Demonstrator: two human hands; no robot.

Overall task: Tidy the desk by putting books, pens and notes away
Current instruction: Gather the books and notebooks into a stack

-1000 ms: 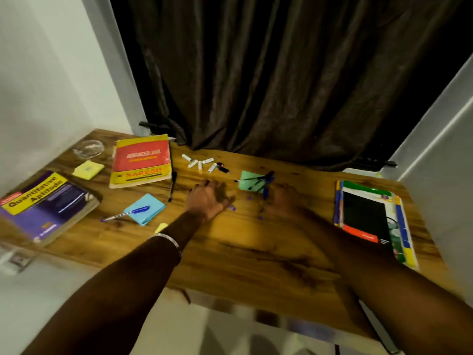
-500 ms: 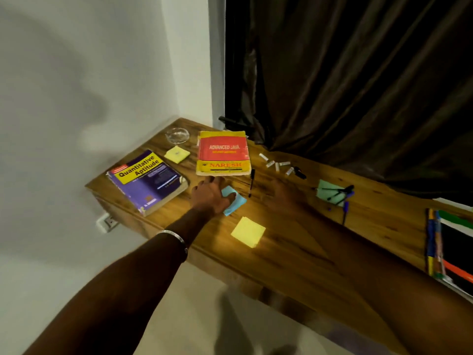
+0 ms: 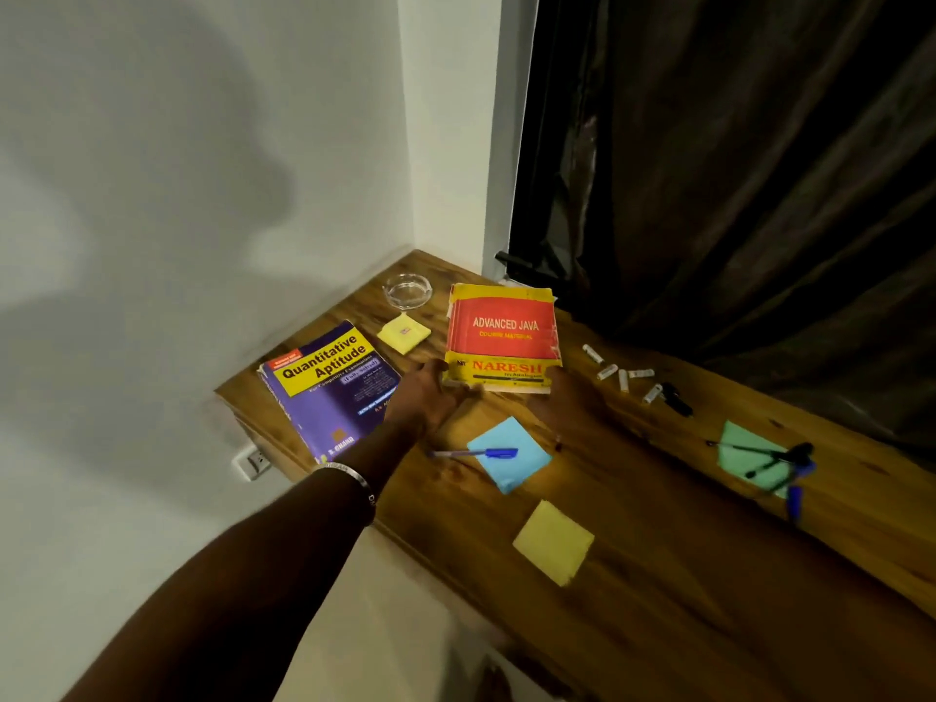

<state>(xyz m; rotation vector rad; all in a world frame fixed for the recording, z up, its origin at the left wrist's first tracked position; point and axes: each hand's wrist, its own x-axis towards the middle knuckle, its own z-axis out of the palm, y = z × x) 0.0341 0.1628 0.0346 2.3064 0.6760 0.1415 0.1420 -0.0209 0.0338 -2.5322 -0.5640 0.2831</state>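
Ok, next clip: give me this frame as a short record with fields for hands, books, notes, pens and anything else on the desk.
left hand: at near left corner of the Advanced Java book, grip unclear
right hand: at its near right corner, dark and blurred
other book: Quantitative Aptitude book, flat, left of it
notes: blue pad; green pad; two yellow pads
pens: blue pen lying across the blue pad; black pens on the green pad
other: glass dish; small white caps
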